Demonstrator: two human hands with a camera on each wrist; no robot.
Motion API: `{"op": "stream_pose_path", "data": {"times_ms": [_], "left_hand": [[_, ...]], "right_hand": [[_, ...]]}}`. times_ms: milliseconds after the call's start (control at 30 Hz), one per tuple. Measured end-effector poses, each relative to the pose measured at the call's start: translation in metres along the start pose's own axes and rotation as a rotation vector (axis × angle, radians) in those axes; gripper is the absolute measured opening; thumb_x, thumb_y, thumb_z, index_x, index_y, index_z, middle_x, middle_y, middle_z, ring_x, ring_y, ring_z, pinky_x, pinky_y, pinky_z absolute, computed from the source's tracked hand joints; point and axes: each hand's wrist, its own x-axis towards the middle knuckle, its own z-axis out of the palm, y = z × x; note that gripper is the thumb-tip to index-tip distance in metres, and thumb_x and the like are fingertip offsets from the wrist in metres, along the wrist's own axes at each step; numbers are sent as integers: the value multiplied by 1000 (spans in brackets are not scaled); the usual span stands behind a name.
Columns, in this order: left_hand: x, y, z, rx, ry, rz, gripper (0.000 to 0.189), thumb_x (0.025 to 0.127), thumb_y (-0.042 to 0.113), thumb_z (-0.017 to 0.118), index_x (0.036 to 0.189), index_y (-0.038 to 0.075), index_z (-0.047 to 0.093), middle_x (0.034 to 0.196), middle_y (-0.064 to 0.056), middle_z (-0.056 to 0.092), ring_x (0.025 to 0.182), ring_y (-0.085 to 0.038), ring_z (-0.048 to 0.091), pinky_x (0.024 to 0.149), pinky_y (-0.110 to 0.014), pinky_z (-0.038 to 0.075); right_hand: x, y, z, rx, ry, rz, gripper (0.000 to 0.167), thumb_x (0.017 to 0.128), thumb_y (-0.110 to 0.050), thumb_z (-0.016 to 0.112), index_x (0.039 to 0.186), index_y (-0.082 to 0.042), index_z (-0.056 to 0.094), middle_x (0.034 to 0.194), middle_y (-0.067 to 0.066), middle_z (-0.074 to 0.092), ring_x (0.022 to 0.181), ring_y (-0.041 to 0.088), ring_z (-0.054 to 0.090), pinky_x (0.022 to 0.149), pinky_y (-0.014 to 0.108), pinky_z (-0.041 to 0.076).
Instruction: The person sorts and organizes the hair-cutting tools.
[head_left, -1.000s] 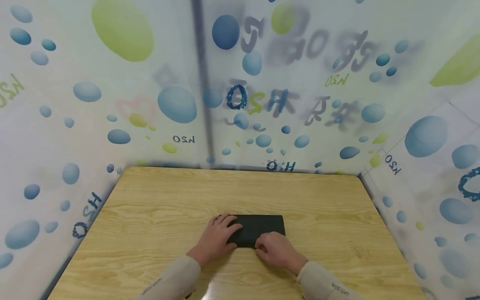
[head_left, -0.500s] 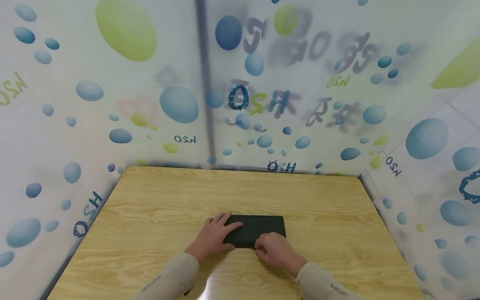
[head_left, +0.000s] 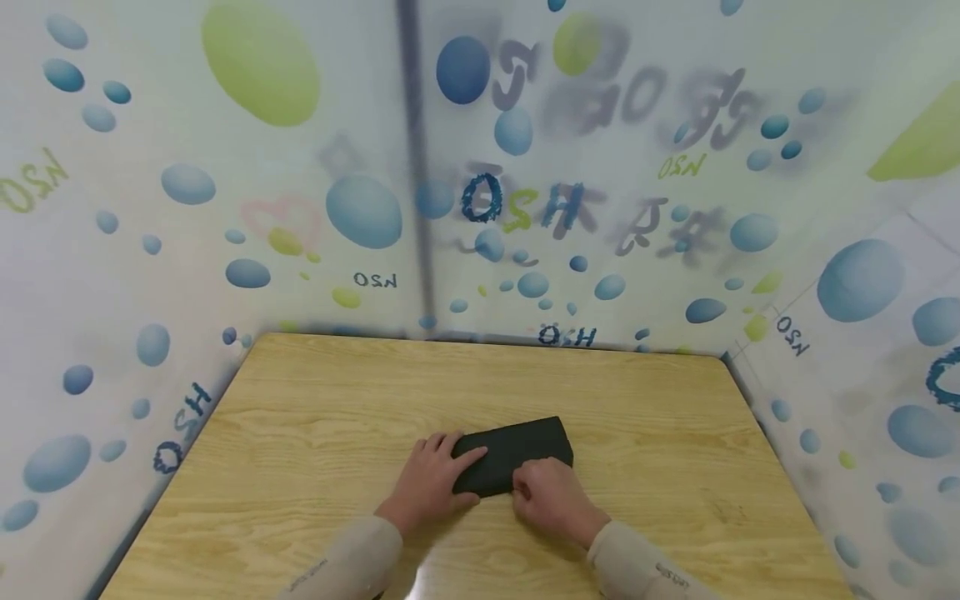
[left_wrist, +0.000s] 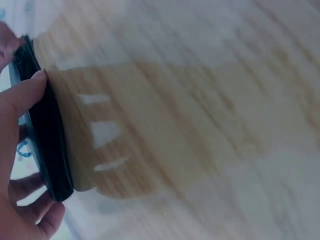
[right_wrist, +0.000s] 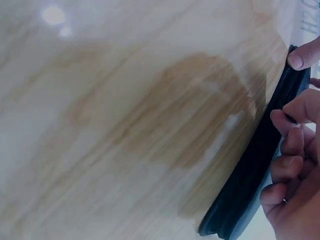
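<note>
Both hands gripped a folded black cloth [head_left: 517,454] on a wooden table [head_left: 315,417]: the left hand [head_left: 431,483] held its near-left end, fingers laid over the top and thumb at the near edge, while the right hand [head_left: 551,500] pinched the near edge with curled fingers [right_wrist: 292,167]. The wrist views showed the dark bundle [left_wrist: 45,130] clamped between the thumb and fingers of the left hand, and its thick rolled edge [right_wrist: 255,170] held by the right, the far end raised a little off the tabletop. Handled well, the layers would likely be kept squared under even pressure from both hands, the edges held together so that no fold slipped out, and the lift kept low. The cloth lay mid-table, nearer the person's edge, slanting up toward the right, its far-right corner free of either hand and most of its body beyond the fingers. Cream sleeves [head_left: 352,558] framed the scene, and a bubble-printed curtain [head_left: 525,167] enclosed the table on three sides.
</note>
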Motion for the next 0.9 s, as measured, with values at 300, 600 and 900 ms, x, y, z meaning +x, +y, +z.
{"op": "stream_pose_path", "data": {"times_ms": [300, 600, 900], "left_hand": [[1, 17, -1, 158, 21, -59, 73, 82, 78, 49, 140, 35, 52, 116, -11, 58, 98, -27, 54, 85, -42, 44], [5, 27, 9, 179, 269, -34, 34, 93, 48, 60, 118, 28, 72, 94, -3, 65, 84, -18, 62, 78, -35, 46], [15, 28, 4, 63, 216, 10, 27, 91, 41, 67, 110, 24, 74, 93, 4, 66, 87, -14, 64, 76, -34, 50]], "right_hand": [[5, 22, -1, -79, 74, 8, 17, 86, -18, 68, 69, -19, 68, 62, -11, 51, 55, 3, 40, 55, 20, 36], [19, 39, -9, -150, 151, 21, 12, 87, -17, 70, 75, -17, 72, 68, -8, 59, 59, 4, 50, 57, 24, 44], [34, 55, -11, -210, 185, 29, 7, 86, -20, 74, 80, -17, 76, 71, -6, 63, 66, 10, 59, 69, 33, 52]]}}
